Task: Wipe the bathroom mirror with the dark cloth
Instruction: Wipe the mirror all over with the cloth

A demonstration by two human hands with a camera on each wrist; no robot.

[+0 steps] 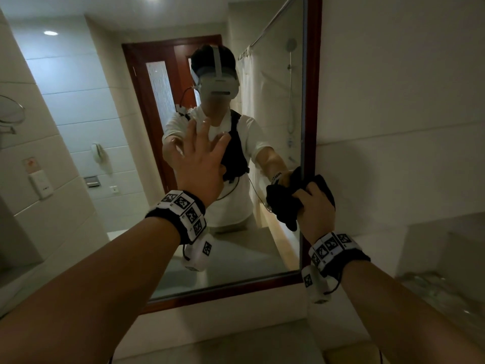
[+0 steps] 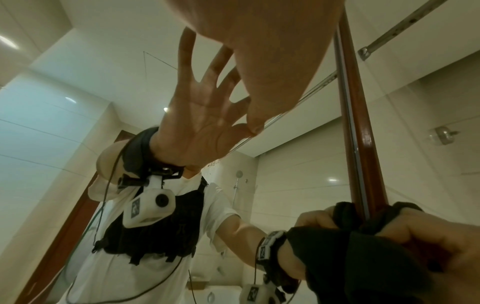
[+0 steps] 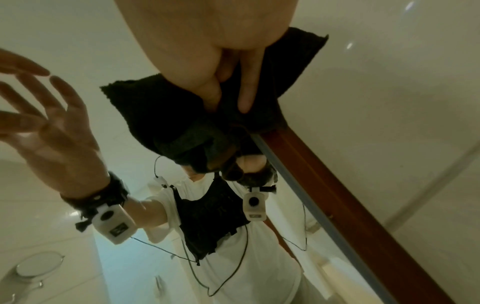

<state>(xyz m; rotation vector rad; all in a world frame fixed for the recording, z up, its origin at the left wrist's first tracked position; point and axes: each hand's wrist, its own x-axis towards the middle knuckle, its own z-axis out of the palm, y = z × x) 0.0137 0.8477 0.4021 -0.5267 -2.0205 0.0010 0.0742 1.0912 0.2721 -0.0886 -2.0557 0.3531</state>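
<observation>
The bathroom mirror [image 1: 105, 106] has a dark red wooden frame [image 1: 312, 74]. My left hand [image 1: 202, 156] is open with fingers spread, its fingertips and thumb touching the glass near the middle; in the left wrist view the left hand [image 2: 259, 51] meets its own reflection. My right hand [image 1: 316, 206] grips the bunched dark cloth [image 1: 282, 203] at the mirror's right edge. The cloth [image 3: 161, 107] lies partly on the glass and partly over the frame [image 3: 337, 195]. Curled fingers [image 3: 244, 86] press into the cloth [image 2: 363, 257].
A pale tiled wall [image 1: 393, 101] runs to the right of the frame. A counter [image 1: 236, 337] lies below the mirror, with clear glassware [image 1: 433, 287] at the right. A round wall mirror [image 1: 10, 114] hangs at the far left. The glass reflects a person, a door and a shower.
</observation>
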